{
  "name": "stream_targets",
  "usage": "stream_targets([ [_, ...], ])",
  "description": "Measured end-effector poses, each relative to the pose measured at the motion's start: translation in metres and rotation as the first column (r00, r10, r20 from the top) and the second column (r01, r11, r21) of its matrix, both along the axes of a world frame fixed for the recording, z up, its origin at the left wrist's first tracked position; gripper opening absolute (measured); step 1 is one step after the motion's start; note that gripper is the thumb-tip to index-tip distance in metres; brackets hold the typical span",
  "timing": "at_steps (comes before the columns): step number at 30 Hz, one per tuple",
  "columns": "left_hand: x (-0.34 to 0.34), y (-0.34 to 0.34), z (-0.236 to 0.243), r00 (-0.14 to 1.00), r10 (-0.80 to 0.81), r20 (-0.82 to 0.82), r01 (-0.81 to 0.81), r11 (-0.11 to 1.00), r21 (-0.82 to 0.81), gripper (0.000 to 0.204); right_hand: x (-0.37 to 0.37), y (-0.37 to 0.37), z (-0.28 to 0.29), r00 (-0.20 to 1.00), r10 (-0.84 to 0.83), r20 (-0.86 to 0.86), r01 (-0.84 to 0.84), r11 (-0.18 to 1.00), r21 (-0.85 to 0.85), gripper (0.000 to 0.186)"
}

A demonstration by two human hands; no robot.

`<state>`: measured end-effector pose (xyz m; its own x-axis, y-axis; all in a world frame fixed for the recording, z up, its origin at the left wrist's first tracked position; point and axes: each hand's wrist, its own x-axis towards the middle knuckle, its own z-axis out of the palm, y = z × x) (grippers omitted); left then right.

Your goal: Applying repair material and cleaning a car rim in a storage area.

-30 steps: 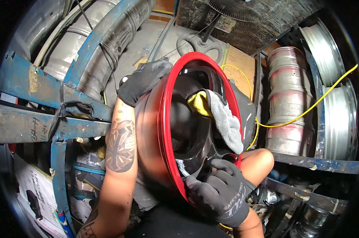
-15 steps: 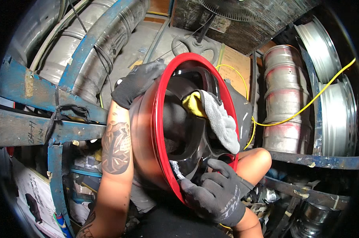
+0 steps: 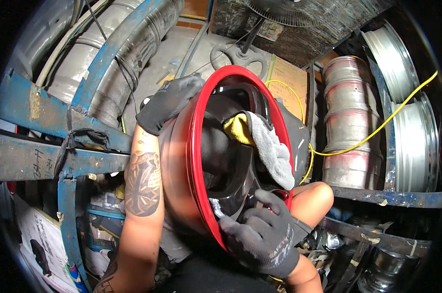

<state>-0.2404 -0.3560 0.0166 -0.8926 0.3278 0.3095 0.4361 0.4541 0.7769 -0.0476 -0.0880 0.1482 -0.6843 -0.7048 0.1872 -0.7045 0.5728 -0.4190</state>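
A wheel rim (image 3: 195,166) with a glossy red lip and black spokes leans tilted on my lap. My left hand (image 3: 174,100), in a dark grey glove, is closed round its far left edge. At the near part of the lip is my right hand (image 3: 262,234), gloved alike, its fingers bent. One of its fingertips touches a small whitish patch (image 3: 215,206) on the inner side of the lip. Whatever lies within those bent fingers is hidden. A grey and yellow cloth (image 3: 272,154) hangs over a spoke, with neither hand on it.
Blue metal racks (image 3: 40,110) stand at left, with large bare rims (image 3: 118,73) behind them. Stacked rims (image 3: 348,122) and shiny silver rims (image 3: 416,141) fill the right-hand rack. A yellow cable (image 3: 377,139) crosses there. A pedestal fan (image 3: 240,58) stands ahead.
My right hand has shifted very slightly at the near lip, its fingertip moving up along the whitish patch. The wheel rim, cloth and left hand stay nearly the same.
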Motion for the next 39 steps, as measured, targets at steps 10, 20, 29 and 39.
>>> stream_targets([
  [10, 0.001, -0.007, -0.006, 0.974, 0.055, 0.218, -0.079, 0.991, 0.106, 0.032, 0.003, 0.006, 0.002, 1.0, 0.016, 0.02, -0.014, 0.994, -0.104, 0.045],
  [20, 0.0, -0.008, -0.002, 0.973, 0.026, 0.23, -0.059, 0.989, 0.138, 0.029, 0.007, -0.004, -0.005, 0.997, -0.017, -0.076, 0.014, 0.999, -0.046, 0.035],
  [29, -0.008, -0.01, -0.014, 0.995, 0.05, 0.081, -0.045, 0.997, -0.066, 0.037, -0.004, -0.001, 0.008, 0.999, -0.021, -0.027, 0.019, 0.998, -0.064, 0.038],
  [39, -0.001, -0.006, 0.002, 0.988, 0.008, 0.153, -0.013, 1.0, 0.029, 0.034, 0.003, 0.018, 0.018, 0.96, -0.002, -0.28, 0.083, 0.957, 0.279, 0.058],
])
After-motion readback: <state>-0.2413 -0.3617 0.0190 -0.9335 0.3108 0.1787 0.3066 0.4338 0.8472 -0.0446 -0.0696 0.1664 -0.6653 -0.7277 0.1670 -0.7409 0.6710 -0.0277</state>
